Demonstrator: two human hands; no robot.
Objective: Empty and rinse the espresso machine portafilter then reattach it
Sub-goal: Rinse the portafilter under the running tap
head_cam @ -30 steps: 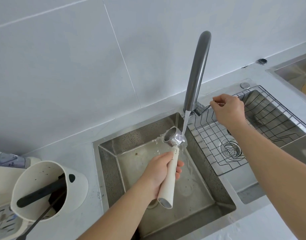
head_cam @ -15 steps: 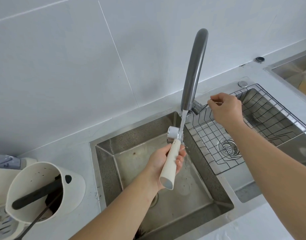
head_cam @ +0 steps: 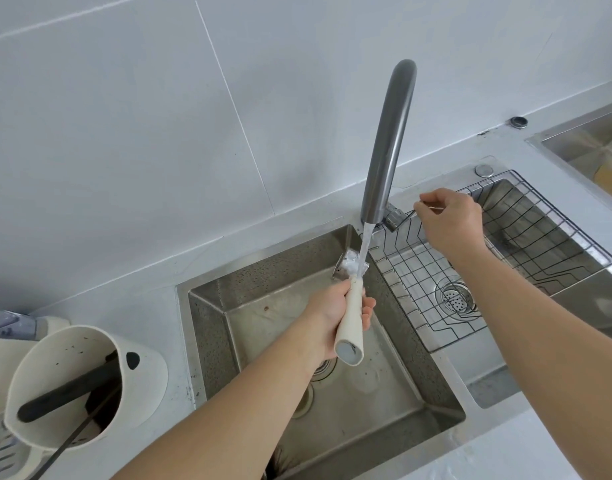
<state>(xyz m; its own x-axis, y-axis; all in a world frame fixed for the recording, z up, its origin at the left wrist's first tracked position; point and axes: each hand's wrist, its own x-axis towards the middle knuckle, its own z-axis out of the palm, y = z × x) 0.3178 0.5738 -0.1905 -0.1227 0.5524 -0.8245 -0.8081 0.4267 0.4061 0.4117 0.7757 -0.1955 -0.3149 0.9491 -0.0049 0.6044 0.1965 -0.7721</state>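
Note:
My left hand [head_cam: 332, 315] grips the cream handle of the portafilter [head_cam: 350, 320] over the left sink basin [head_cam: 394, 420]. Its metal basket head [head_cam: 349, 266] sits directly under the water stream [head_cam: 365, 242] running from the tall grey faucet [head_cam: 389, 143]. Water foams over the basket. My right hand [head_cam: 451, 221] is closed on the thin faucet lever [head_cam: 406, 213] beside the faucet base.
A wire rack [head_cam: 505, 271] lies in the right basin with a round drain strainer [head_cam: 456, 299]. A cream knock box [head_cam: 72, 382] with a dark bar stands on the counter at left. Another steel basin [head_cam: 588, 147] is at far right. The wall is tiled white.
The portafilter head has turned and shifted right, fully under the stream, with water now covering it. My right hand stays on the lever.

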